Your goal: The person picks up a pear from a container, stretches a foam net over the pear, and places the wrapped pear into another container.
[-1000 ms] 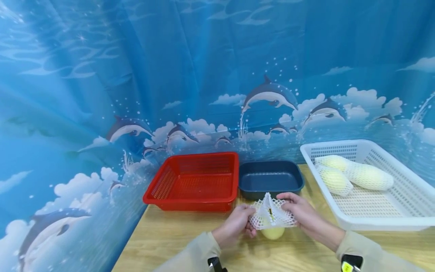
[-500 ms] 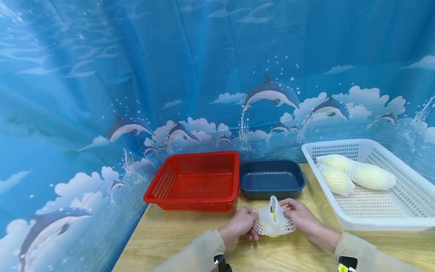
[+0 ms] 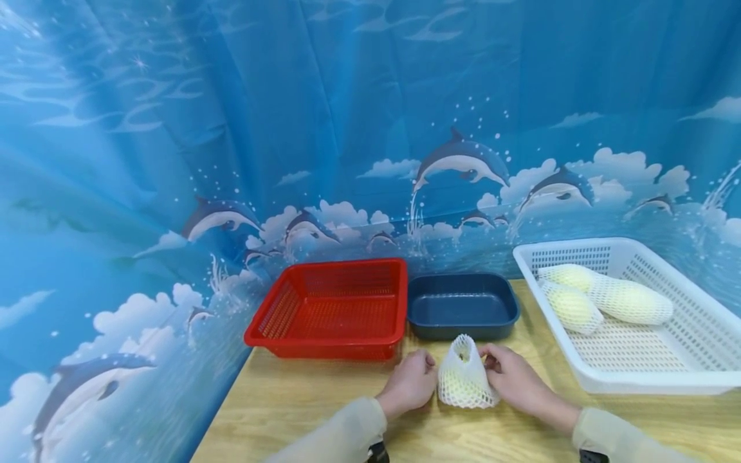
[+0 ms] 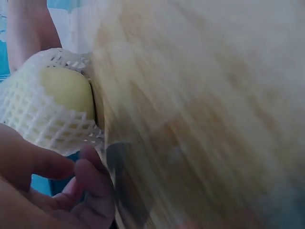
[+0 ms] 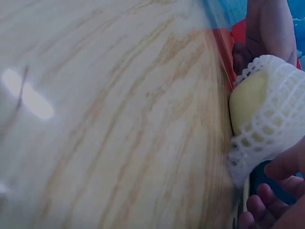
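Observation:
A pale yellow fruit (image 4: pixel 69 90) stands on the wooden table in a white foam net sleeve (image 3: pixel 466 382). The sleeve drapes round it, with its narrow, open end pointing up. Low on the fruit, a bare patch shows in both wrist views. My left hand (image 3: pixel 410 381) is just left of the sleeve, fingers loosely bent and nothing held in them. On the other side my right hand (image 3: pixel 514 379) is close against the sleeve. In the right wrist view its thumb and fingers (image 5: pixel 267 200) are spread apart, with no net pinched between them.
A red basket (image 3: pixel 327 341) is at the back left, beside a dark blue tray (image 3: pixel 463 331). On the right, a white basket (image 3: pixel 642 379) holds several yellow fruits (image 3: pixel 625 301) in foam nets. A blue dolphin-printed curtain (image 3: pixel 370 128) hangs behind.
The net sleeve was stretched wide between both hands. It has come down over the fruit and narrowed. Both hands have let go of its edge; the left has drawn slightly away.

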Tool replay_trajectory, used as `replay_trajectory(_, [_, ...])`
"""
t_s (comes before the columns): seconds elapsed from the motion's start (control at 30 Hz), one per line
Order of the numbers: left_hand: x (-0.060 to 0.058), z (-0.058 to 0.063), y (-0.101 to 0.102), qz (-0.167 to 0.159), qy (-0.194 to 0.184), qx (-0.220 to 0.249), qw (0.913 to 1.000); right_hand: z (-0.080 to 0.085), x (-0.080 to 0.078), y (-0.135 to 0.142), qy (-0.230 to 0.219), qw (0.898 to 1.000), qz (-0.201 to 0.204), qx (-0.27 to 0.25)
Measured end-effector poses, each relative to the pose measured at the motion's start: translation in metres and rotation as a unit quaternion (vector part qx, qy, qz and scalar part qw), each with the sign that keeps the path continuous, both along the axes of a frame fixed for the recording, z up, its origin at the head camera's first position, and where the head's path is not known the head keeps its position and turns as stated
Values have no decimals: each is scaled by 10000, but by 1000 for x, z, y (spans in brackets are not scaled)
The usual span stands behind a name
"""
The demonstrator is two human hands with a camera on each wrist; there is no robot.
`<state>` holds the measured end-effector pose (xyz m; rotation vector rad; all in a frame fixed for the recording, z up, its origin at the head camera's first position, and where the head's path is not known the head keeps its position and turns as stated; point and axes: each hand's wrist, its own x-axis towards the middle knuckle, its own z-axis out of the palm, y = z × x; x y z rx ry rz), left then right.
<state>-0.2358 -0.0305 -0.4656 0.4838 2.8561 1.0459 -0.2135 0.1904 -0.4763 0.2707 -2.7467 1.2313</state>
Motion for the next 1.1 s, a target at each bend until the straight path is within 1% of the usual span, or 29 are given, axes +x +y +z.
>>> replay_trajectory(0.03, [1,1,-1,-62,115,2,9999,1,1,1,33,10000,21,25])
replay_trajectory(0.07, [3,3,-2,-142,134,90,9998,2,2,2,72,10000,49,38])
replay_trajectory(0.13, [6,5,-5,-378,73,371,9986,3,4,5,55,9998,171,-38])
replay_trajectory(0.27, [13,13,-8,-978,-213,797,9918,8,11,12,-46,9964,728,-443])
replay_trajectory(0.37, [15,16,-8,-1283,-267,804,9881,11,14,15,-128,9894,1269,-693])
replay_trajectory(0.5, [15,15,-6,-1347,-224,630,9886,12,15,16,-276,9816,1789,-613])
replay_trajectory(0.57, [14,12,-6,-1345,-319,574,9887,12,15,17,-375,9794,1921,-504])
replay_trajectory(0.67, [12,11,-7,-1429,-567,622,9862,15,14,19,-489,9766,2057,-393])
replay_trajectory(0.73, [10,13,-8,-1494,-698,619,9844,18,12,20,-468,9757,2127,-228])
replay_trajectory(0.8, [10,15,-9,-1544,-731,539,9838,20,12,20,-363,9744,2217,-38])
replay_trajectory(0.9, [11,19,-10,-1600,-661,363,9842,20,12,18,-123,9737,2253,305])
replay_trajectory(0.97, [12,21,-10,-1580,-682,315,9846,19,13,16,-3,9736,2239,433])
replay_trajectory(1.03, [12,21,-10,-1568,-732,254,9846,18,14,14,57,9745,2171,562])
replay_trajectory(1.1, [13,20,-10,-1539,-670,27,9858,16,16,12,156,9750,2105,699])
